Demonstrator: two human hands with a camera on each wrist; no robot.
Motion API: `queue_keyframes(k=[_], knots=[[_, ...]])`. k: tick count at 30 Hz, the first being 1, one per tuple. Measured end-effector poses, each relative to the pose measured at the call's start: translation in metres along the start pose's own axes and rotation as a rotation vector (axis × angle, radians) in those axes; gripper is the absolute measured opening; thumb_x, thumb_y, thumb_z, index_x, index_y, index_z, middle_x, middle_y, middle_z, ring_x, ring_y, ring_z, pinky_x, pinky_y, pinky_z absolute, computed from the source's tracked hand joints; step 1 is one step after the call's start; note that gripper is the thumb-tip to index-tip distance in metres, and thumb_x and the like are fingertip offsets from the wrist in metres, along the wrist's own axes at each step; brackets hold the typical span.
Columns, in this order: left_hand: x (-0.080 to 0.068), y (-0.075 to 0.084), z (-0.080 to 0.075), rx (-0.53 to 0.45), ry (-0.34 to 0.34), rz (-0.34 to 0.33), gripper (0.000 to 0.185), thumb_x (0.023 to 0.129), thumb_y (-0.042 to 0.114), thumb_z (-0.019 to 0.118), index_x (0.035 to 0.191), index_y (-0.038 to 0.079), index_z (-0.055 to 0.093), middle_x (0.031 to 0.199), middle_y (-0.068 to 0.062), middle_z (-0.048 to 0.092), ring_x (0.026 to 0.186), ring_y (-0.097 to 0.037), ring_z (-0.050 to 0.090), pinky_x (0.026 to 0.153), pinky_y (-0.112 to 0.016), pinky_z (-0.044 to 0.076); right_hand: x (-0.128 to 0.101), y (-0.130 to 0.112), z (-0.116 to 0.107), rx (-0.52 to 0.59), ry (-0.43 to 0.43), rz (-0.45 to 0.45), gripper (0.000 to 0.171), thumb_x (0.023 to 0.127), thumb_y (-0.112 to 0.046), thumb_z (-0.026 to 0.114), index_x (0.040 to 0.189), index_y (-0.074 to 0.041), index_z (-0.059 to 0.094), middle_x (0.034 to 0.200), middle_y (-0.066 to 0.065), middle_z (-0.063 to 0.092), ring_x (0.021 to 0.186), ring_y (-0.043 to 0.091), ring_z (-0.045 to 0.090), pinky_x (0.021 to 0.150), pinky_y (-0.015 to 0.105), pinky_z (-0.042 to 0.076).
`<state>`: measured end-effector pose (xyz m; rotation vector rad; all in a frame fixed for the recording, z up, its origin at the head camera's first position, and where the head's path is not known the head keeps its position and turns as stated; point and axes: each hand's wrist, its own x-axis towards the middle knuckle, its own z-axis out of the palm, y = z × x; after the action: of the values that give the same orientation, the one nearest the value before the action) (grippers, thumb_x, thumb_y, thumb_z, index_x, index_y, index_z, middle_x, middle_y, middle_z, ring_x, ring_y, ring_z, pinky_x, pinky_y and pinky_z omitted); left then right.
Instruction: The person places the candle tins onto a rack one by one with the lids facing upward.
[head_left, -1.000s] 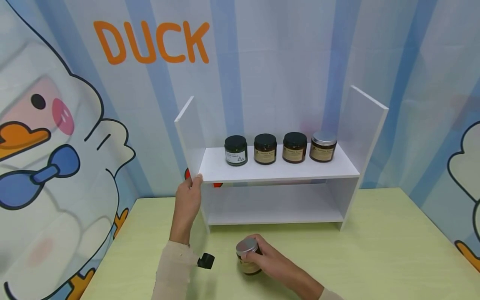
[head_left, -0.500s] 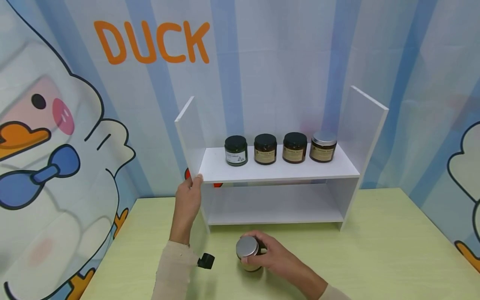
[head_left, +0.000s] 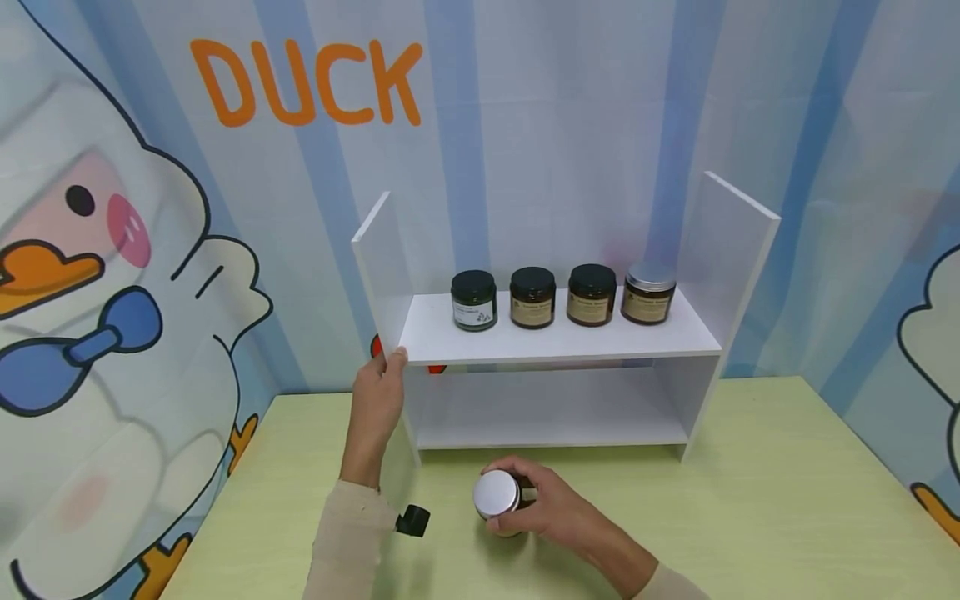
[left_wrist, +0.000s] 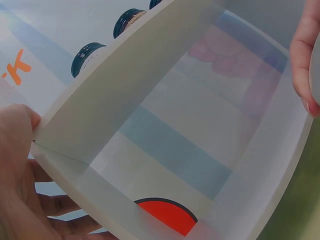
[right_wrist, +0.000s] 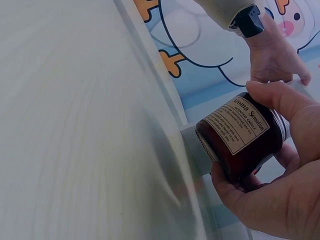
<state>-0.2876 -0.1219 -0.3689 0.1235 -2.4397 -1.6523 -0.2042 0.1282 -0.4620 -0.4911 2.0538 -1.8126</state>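
Note:
My right hand holds a scented candle jar between thumb and fingers, in front of the shelf. The jar is dark amber glass with a tan label and a silver lid, which faces up toward the head camera. My left hand grips the left side panel of a white two-tier shelf. Its thumb lies at the front edge by the upper board, and in the left wrist view its fingers reach round the panel's outer side.
Several candle jars line the upper board: a black-lidded one with a white label, black-lidded ones with tan labels, and a silver-lidded one at the right. The shelf stands on a pale green table before a duck-print backdrop.
My right hand has moved the candle jar slightly up and away from me, and its lid now faces the head camera more squarely. The left hand keeps its grip on the shelf.

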Motion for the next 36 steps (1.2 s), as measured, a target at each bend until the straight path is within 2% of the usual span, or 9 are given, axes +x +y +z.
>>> queue_keyframes(k=[5, 15, 21, 31, 36], knots=[[0.000, 0.000, 0.001, -0.004, 0.002, -0.002, 0.059, 0.105, 0.047, 0.040, 0.140, 0.002, 0.055, 0.143, -0.015, 0.055, 0.124, -0.031, 0.050, 0.105, -0.057, 0.040, 0.000, -0.002, -0.002, 0.006, -0.008, 0.003, 0.055, 0.081, -0.013, 0.086, 0.130, -0.014, 0.062, 0.126, 0.008, 0.060, 0.110, 0.026, 0.055, 0.087, 0.040, 0.047], [0.000, 0.001, 0.000, -0.011, 0.003, 0.001, 0.058, 0.106, 0.045, 0.040, 0.142, 0.001, 0.054, 0.147, -0.016, 0.052, 0.136, -0.034, 0.045, 0.111, -0.062, 0.034, -0.001, -0.010, -0.002, -0.029, 0.045, -0.017, 0.055, 0.081, -0.019, 0.087, 0.129, -0.018, 0.063, 0.128, 0.007, 0.058, 0.110, 0.025, 0.053, 0.087, 0.039, 0.046], [0.001, 0.000, 0.000, -0.004, 0.006, 0.003, 0.058, 0.106, 0.046, 0.040, 0.140, 0.001, 0.056, 0.145, -0.017, 0.054, 0.131, -0.033, 0.049, 0.109, -0.061, 0.037, -0.002, -0.014, -0.005, -0.047, 0.069, -0.029, 0.051, 0.081, -0.023, 0.087, 0.127, -0.020, 0.064, 0.124, 0.007, 0.060, 0.110, 0.026, 0.053, 0.086, 0.040, 0.046], [0.000, 0.000, 0.001, 0.000, 0.005, -0.014, 0.059, 0.105, 0.047, 0.040, 0.140, 0.002, 0.055, 0.143, -0.016, 0.055, 0.122, -0.032, 0.051, 0.103, -0.057, 0.041, -0.002, -0.020, -0.008, -0.019, 0.071, -0.037, 0.051, 0.082, -0.022, 0.086, 0.128, -0.019, 0.063, 0.126, 0.009, 0.058, 0.111, 0.028, 0.051, 0.086, 0.041, 0.047], [0.000, 0.001, 0.001, -0.001, 0.007, -0.010, 0.059, 0.106, 0.046, 0.040, 0.141, 0.001, 0.055, 0.144, -0.016, 0.054, 0.125, -0.032, 0.051, 0.105, -0.058, 0.040, -0.003, -0.025, -0.010, -0.011, 0.084, -0.050, 0.050, 0.083, -0.022, 0.085, 0.127, -0.018, 0.063, 0.128, 0.009, 0.057, 0.111, 0.028, 0.050, 0.087, 0.041, 0.047]])
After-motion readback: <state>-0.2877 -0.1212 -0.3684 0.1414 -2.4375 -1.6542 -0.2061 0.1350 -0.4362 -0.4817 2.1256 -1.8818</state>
